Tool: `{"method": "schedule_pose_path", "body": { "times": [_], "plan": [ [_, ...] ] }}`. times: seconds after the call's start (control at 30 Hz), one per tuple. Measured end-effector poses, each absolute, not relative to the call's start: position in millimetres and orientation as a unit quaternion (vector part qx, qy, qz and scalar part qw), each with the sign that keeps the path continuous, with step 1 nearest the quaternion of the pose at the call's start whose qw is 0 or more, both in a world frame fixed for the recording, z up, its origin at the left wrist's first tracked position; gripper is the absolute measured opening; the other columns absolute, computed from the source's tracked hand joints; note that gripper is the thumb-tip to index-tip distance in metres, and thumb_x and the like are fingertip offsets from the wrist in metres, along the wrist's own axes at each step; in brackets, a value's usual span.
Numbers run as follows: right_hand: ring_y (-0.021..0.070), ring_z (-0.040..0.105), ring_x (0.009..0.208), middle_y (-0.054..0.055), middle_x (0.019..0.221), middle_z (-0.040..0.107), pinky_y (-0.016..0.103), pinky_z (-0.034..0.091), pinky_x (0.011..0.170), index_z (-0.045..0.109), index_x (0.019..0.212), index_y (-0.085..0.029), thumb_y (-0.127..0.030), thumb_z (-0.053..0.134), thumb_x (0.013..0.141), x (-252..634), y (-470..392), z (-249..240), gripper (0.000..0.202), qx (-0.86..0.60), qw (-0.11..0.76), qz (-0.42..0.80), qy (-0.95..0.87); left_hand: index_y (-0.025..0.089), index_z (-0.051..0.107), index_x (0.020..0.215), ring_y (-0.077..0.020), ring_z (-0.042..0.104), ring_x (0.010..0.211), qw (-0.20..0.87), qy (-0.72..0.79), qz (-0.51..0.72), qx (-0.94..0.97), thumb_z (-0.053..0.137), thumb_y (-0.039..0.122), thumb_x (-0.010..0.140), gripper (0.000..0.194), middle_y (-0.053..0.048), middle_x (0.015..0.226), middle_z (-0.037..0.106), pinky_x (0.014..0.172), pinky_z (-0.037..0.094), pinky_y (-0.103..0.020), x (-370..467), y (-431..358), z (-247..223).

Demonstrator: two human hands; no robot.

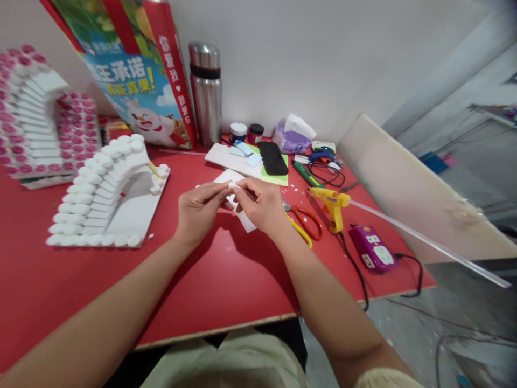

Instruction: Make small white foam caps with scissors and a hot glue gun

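Note:
My left hand (203, 207) and my right hand (260, 203) meet above the red table, thumbs and fingertips pinched together. Between them is a small white piece (231, 185), mostly covered by the fingers, so its exact kind is unclear. White sheet pieces (245, 222) lie just beneath the hands. To the left stands a white model staircase (100, 207) on a white base, edged with rounded white pieces. Close to my right wrist are red-handled pliers or cutters (309, 222) and a yellow-handled tool (301, 233), partly hidden by the arm.
A yellow glue gun (332, 207) with a long clear stick points right, beside a purple power socket box (372, 249) and cables. Behind are a black phone (273, 158), a steel flask (207, 97), a tissue pack (291, 139), a large printed bag (141, 75) and a pink-trimmed staircase model (44, 118).

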State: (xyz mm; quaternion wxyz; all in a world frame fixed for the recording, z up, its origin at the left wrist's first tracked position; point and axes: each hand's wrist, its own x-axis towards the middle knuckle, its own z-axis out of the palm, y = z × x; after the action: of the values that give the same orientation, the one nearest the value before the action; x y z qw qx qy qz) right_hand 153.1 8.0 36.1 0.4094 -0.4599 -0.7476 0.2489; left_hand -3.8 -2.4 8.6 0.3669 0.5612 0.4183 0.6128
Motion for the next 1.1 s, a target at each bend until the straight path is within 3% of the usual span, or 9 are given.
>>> {"method": "schedule_pose_path", "body": {
  "times": [0.17, 0.3, 0.43, 0.53, 0.6, 0.67, 0.77, 0.9, 1.1],
  "plan": [
    [0.0117, 0.064, 0.059, 0.000, 0.070, 0.068, 0.024, 0.048, 0.059, 0.071, 0.092, -0.017, -0.035, 0.062, 0.096, 157.8, 11.8, 34.6, 0.020, -0.413, 0.419, 0.353, -0.727, 0.020, 0.083, 0.098, -0.0160, 0.070, 0.057, 0.510, 0.398, 0.566, 0.510, 0.083, 0.031, 0.077, 0.024, -0.003, 0.077, 0.075, 0.061, 0.061, -0.030, -13.7, 4.9, 11.2],
    [0.0115, 0.065, 0.057, -0.001, 0.066, 0.068, 0.023, 0.050, 0.058, 0.069, 0.086, -0.017, -0.034, 0.065, 0.093, 154.0, 10.5, 34.3, 0.018, -0.438, 0.411, 0.382, -0.702, 0.020, 0.082, 0.098, -0.0149, 0.071, 0.060, 0.496, 0.382, 0.566, 0.536, 0.082, 0.032, 0.079, 0.022, -0.003, 0.087, 0.073, 0.062, 0.060, -0.029, -14.9, 5.2, 12.8],
    [0.0129, 0.067, 0.055, 0.002, 0.072, 0.072, 0.025, 0.056, 0.056, 0.065, 0.092, -0.017, -0.047, 0.070, 0.091, 154.1, 13.4, 39.9, 0.030, -0.441, 0.408, 0.555, -0.575, 0.019, 0.078, 0.099, -0.0153, 0.068, 0.064, 0.474, 0.403, 0.554, 0.553, 0.077, 0.035, 0.085, 0.022, -0.003, 0.077, 0.071, 0.063, 0.059, -0.028, -13.8, 4.5, 12.5],
    [0.0165, 0.070, 0.058, 0.008, 0.080, 0.076, 0.030, 0.060, 0.056, 0.061, 0.108, -0.017, -0.061, 0.046, 0.100, 160.8, 21.0, 44.0, 0.048, -0.408, 0.356, 0.719, -0.436, 0.019, 0.075, 0.101, -0.0169, 0.068, 0.071, 0.458, 0.408, 0.545, 0.571, 0.074, 0.038, 0.087, 0.023, -0.004, 0.081, 0.074, 0.067, 0.058, -0.029, -14.8, 6.4, 9.4],
    [0.0162, 0.070, 0.059, 0.009, 0.083, 0.076, 0.029, 0.061, 0.055, 0.059, 0.112, -0.017, -0.057, 0.027, 0.107, 164.7, 25.5, 44.1, 0.051, -0.371, 0.319, 0.789, -0.371, 0.020, 0.075, 0.102, -0.0184, 0.069, 0.082, 0.451, 0.402, 0.547, 0.580, 0.073, 0.038, 0.088, 0.022, -0.006, 0.092, 0.076, 0.075, 0.058, -0.030, -16.1, 8.1, 7.6],
    [0.0138, 0.068, 0.058, 0.007, 0.081, 0.074, 0.027, 0.060, 0.054, 0.059, 0.110, -0.017, -0.045, 0.021, 0.110, 165.7, 27.3, 42.6, 0.047, -0.336, 0.293, 0.830, -0.335, 0.021, 0.075, 0.103, -0.0189, 0.070, 0.091, 0.454, 0.391, 0.548, 0.584, 0.073, 0.037, 0.089, 0.021, -0.006, 0.100, 0.076, 0.084, 0.056, -0.030, -17.4, 9.3, 6.7],
    [0.0100, 0.060, 0.055, 0.002, 0.079, 0.069, 0.023, 0.059, 0.051, 0.059, 0.103, -0.017, -0.035, 0.028, 0.110, 163.2, 25.5, 40.5, 0.037, -0.296, 0.290, 0.856, -0.309, 0.022, 0.075, 0.105, -0.0184, 0.069, 0.092, 0.472, 0.376, 0.543, 0.584, 0.072, 0.037, 0.090, 0.022, -0.005, 0.101, 0.076, 0.085, 0.055, -0.030, -18.6, 9.3, 6.6],
    [0.0067, 0.048, 0.052, -0.002, 0.076, 0.058, 0.019, 0.055, 0.047, 0.061, 0.100, -0.017, -0.035, 0.041, 0.108, 161.8, 21.9, 40.5, 0.027, -0.271, 0.303, 0.860, -0.308, 0.021, 0.075, 0.107, -0.0171, 0.067, 0.083, 0.494, 0.367, 0.534, 0.580, 0.071, 0.038, 0.091, 0.023, -0.006, 0.095, 0.075, 0.077, 0.053, -0.029, -18.8, 7.8, 6.6],
    [0.0045, 0.041, 0.054, -0.004, 0.078, 0.052, 0.016, 0.051, 0.047, 0.065, 0.099, -0.017, -0.030, 0.066, 0.095, 165.7, 19.2, 42.3, 0.014, -0.268, 0.322, 0.836, -0.354, 0.021, 0.075, 0.107, -0.0136, 0.059, 0.070, 0.470, 0.375, 0.533, 0.595, 0.070, 0.037, 0.091, 0.023, -0.003, 0.085, 0.071, 0.069, 0.048, -0.027, -19.8, 7.5, 8.1]
  ]
}}
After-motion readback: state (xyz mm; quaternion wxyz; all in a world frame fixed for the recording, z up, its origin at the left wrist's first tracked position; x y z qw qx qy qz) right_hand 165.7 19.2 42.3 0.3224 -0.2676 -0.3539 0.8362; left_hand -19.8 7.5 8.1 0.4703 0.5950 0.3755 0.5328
